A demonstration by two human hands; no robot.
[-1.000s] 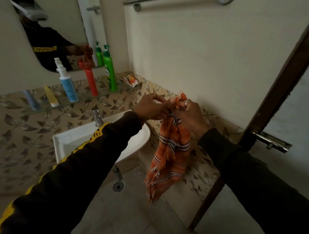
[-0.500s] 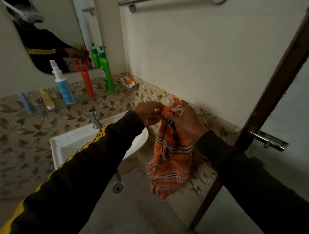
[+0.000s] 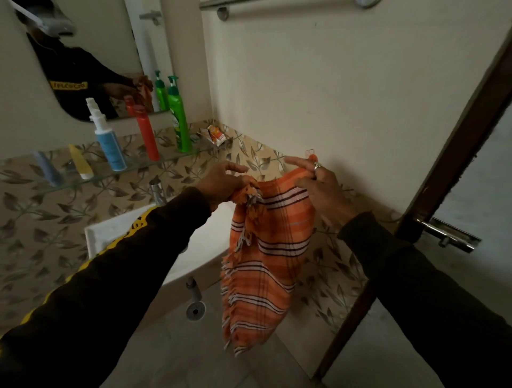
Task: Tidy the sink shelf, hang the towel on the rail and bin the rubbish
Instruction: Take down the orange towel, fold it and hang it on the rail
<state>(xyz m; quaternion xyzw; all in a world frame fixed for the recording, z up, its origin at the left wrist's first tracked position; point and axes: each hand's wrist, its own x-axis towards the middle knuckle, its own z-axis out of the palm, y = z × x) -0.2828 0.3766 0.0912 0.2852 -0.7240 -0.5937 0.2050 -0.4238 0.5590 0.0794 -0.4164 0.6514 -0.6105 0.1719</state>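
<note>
On the far left the glass sink shelf [image 3: 133,169] is carrying, left to right, a blue tube [image 3: 48,169], a yellow tube [image 3: 80,163], a white-and-blue spray bottle [image 3: 106,141], a red bottle [image 3: 145,133] and a green pump bottle [image 3: 178,121], all upright. A crumpled orange wrapper [image 3: 216,134], likely the rubbish, is lying at the shelf's right end. No bin is showing.

Your left hand [image 3: 221,184] is gripping a bunched, fringed corner of the orange striped towel [image 3: 266,254], thumb and lower fingers clenched on it, upper fingers loose. Your right hand [image 3: 318,185] is pinching the other top corner, index finger sticking out straight.

The towel is hanging between your hands, right of the basin [image 3: 110,230], well below the rail [image 3: 221,3] at the top of the wall.

You are spreading it, I judge. Pull the corners further apart until the top edge is taut and the bunch flattens, then lift and drape it evenly over the rail. Watch the fringe snagging on your ring.
</note>
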